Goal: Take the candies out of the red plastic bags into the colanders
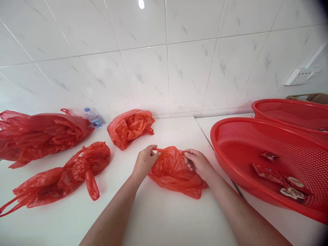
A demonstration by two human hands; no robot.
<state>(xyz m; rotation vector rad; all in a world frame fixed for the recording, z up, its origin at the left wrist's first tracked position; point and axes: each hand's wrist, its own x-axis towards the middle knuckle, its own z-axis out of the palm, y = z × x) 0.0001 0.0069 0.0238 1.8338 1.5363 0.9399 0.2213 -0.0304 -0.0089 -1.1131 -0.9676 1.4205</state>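
From the head, the left hand (146, 161) and right hand (199, 163) pinch the rim of a red bag (173, 176) between them. White table (164, 218) lies nearer than the fingers; a basket edge (214, 139) stands right of them. The bag's mouth points up, its long way sideways.

Room for passage over the near tabletop (179, 222), with a knotted bag (55, 186) in the way leftward, a basket (241, 153) rightward

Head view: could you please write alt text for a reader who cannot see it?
A person's left hand and right hand hold the rim of a red plastic bag on a white table. Other red bags lie to the left; red perforated baskets stand right, the nearer holding small packets.
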